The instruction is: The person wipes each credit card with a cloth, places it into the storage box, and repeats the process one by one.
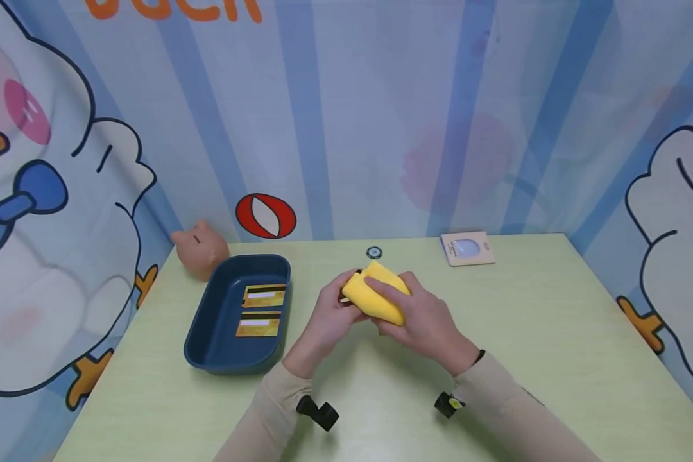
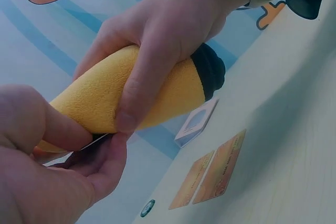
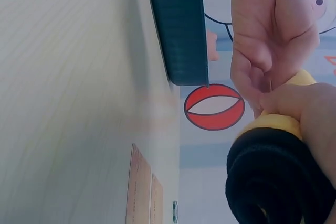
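Both hands meet above the table around a yellow plush piece [image 1: 378, 298] with a folded black end [image 2: 209, 71]. My right hand [image 1: 421, 314] grips its yellow body, fingers on one side and thumb on the other. In the left wrist view the right hand [image 2: 168, 30] comes from the upper right. My left hand [image 1: 333, 314] is at the opposite end, its fingers curled around a thin, dark, card-like piece [image 2: 92, 156] beside the plush. The left fingers mostly cover that piece, and I cannot tell whether part of it is inside the plush.
Left of the hands, a dark blue tray [image 1: 199, 340] holds two gold cards [image 1: 260, 324]. Behind it stands a pink piggy bank [image 1: 202, 250]. A round token [image 1: 374, 253] and a pale box [image 1: 468, 248] lie toward the back. Cards [image 2: 218, 169] lie on the table in the left wrist view.
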A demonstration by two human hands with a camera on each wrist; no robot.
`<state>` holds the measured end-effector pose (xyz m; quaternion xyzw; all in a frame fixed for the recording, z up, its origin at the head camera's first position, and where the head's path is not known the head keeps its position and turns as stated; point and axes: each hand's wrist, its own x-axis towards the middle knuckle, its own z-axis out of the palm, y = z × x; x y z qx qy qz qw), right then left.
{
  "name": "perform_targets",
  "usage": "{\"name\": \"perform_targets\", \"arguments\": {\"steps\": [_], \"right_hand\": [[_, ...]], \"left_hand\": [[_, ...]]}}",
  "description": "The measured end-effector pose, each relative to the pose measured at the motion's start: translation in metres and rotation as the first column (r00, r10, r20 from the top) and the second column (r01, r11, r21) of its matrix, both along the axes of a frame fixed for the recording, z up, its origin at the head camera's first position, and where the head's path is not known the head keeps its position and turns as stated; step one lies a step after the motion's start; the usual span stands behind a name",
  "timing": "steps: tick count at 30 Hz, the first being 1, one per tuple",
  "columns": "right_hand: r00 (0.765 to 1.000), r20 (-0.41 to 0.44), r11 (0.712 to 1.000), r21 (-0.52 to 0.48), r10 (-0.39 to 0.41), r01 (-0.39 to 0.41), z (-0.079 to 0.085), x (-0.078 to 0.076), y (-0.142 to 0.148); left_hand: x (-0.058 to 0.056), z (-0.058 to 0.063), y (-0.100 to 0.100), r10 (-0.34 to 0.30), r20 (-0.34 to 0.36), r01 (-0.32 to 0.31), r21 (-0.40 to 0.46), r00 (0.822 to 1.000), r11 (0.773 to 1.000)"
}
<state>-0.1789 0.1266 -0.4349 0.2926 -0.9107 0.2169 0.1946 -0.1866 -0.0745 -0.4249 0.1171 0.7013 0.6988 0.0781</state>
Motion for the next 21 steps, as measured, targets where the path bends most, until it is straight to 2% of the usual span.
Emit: {"name": "perform_targets", "arguments": {"steps": [13, 21], "right_hand": [[0.999, -0.032, 0.998, 0.046, -0.031, 0.033, 0.006, -0.001, 0.006], [0.998, -0.043, 0.997, 0.055, -0.042, 0.045, 0.003, -0.004, 0.012]], "left_hand": [[-0.001, 0.003, -0.003, 0.057, 0.013, -0.057, -0.009, 0.998, 0.998], [-0.002, 0.004, -0.004, 0.090, 0.017, -0.090, -0.005, 0.996, 0.996]]}}
